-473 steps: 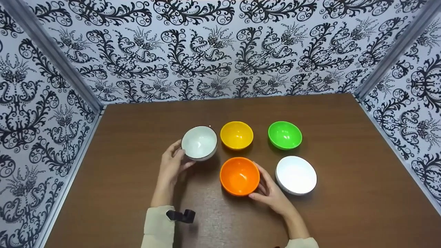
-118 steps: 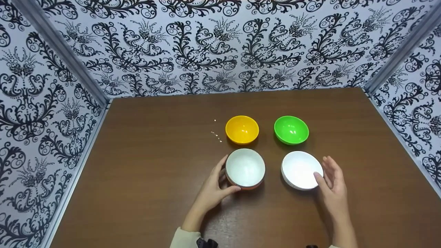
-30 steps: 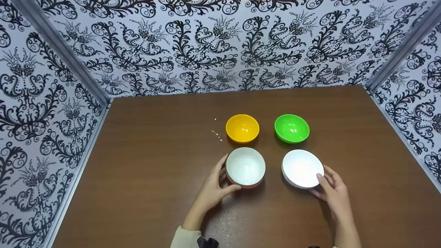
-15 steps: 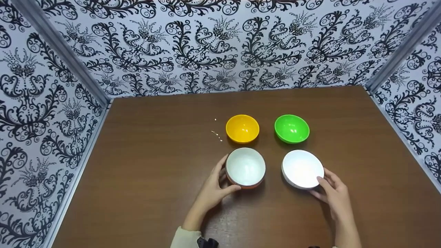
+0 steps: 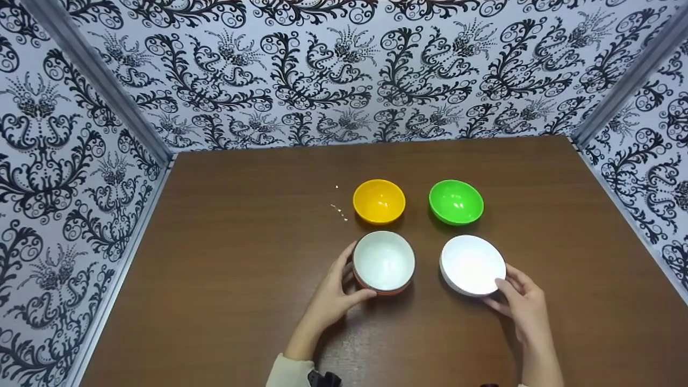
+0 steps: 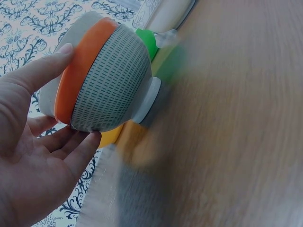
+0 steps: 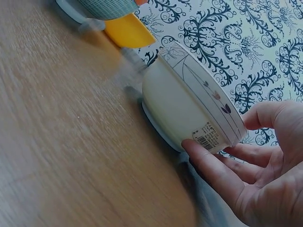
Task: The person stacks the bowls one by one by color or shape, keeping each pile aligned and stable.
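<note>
Left of centre in the head view, my left hand [image 5: 333, 298] grips a stack of nested bowls by its near left side. A pale bowl [image 5: 384, 260] is uppermost; the left wrist view shows an orange bowl [image 6: 87, 61] beneath it and a green-dashed outer wall [image 6: 113, 85] with a white foot below that. To the right, my right hand [image 5: 524, 303] holds a white bowl [image 5: 472, 266] by its right rim, thumb at the edge and fingers beneath. In the right wrist view that bowl bears a leaf pattern and a barcode sticker [image 7: 207, 137].
Behind the two held items stand a yellow bowl [image 5: 379, 202] and a green bowl [image 5: 456, 202] on the brown table [image 5: 242, 242]. Small pale specks [image 5: 339, 210] lie left of the yellow bowl. Patterned walls [image 5: 344, 70] enclose the table's back and sides.
Since the oldest frame, the pale bowl has gone from the left into the orange bowl. My right hand has moved from the orange bowl to the white one. The last second shows almost no motion.
</note>
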